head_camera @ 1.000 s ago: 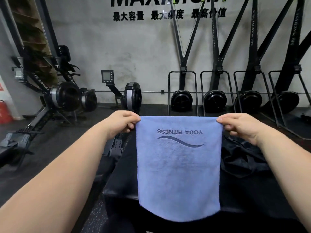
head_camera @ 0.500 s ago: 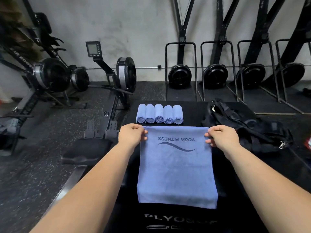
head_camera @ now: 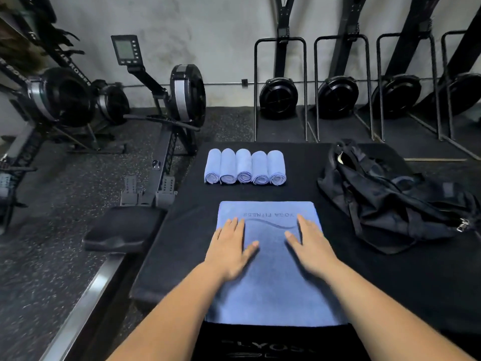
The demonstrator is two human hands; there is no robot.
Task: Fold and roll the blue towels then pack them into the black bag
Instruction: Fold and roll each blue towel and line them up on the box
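Observation:
A folded blue towel [head_camera: 270, 282] printed "YOGA FITNESS" lies flat on the black plyo box [head_camera: 182, 230] in front of me. My left hand [head_camera: 229, 246] presses flat on its left half, fingers straight. On the right half my right hand [head_camera: 309, 246] lies the same way, palm down. Beyond the towel, several rolled blue towels [head_camera: 245, 166] sit side by side in a row. The black bag [head_camera: 390, 201] lies crumpled on the box at the right, its opening toward the far end.
A rowing machine [head_camera: 166, 121] with its seat [head_camera: 122, 227] and rail runs along the left of the box. Ski machines [head_camera: 338, 97] stand against the far wall. Speckled rubber floor surrounds the box.
The towel was held up by its top corners, then lowered onto the box. Both hands let go of the corners and now press flat on the towel's middle.

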